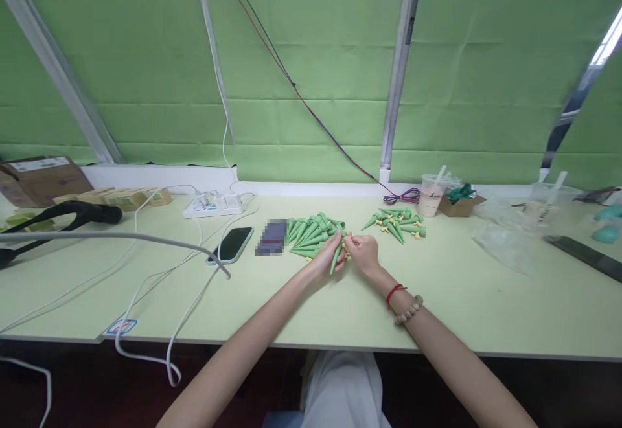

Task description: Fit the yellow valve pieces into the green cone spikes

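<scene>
My left hand (324, 261) is closed around a green plant watering spike (335, 261), whose tip points down toward the table's front. Right beside it, my right hand (364, 253) is closed in a pinch at the spike's upper end; whatever its fingers grip is hidden. Behind my left hand lies a heap of green spikes (311, 230), with bits of yellow showing at its lower edge. A smaller pile of green spikes with yellow valves (397, 222) rests beyond my right hand.
Left of the heap lie a pixelated dark rectangle (272, 237) and a phone (233, 245). White cables run from a power strip (214, 204) across the table (461, 311). Right of the piles stand a drink cup (430, 196), a small cardboard box (459, 206) and plastic bags (503, 243).
</scene>
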A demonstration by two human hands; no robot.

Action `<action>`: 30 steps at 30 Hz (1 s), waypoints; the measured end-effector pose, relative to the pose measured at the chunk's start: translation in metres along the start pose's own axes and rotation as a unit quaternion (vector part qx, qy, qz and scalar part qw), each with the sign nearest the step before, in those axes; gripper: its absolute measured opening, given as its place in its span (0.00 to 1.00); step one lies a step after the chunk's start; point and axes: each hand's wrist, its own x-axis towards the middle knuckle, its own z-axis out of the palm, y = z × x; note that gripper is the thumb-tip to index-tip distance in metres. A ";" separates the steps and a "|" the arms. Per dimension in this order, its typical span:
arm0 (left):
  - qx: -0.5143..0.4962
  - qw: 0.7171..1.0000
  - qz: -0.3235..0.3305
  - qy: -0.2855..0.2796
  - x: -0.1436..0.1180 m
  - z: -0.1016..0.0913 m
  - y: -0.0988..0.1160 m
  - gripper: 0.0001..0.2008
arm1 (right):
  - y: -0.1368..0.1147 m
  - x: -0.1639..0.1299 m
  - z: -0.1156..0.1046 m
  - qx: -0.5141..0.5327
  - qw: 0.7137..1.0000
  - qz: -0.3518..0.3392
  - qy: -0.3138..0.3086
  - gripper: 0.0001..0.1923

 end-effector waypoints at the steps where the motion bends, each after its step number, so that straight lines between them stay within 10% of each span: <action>1: 0.006 1.000 0.005 0.005 0.000 0.000 0.000 0.24 | 0.001 0.002 0.000 -0.002 1.000 0.013 0.009 0.23; 11: 0.061 0.998 -0.009 0.011 -0.005 0.002 -0.001 0.23 | 0.006 0.003 -0.003 0.000 1.000 0.031 -0.007 0.23; 30: 0.178 0.949 0.202 0.164 -0.006 0.001 -0.002 0.24 | -0.001 -0.005 0.004 0.116 0.990 0.071 -0.022 0.24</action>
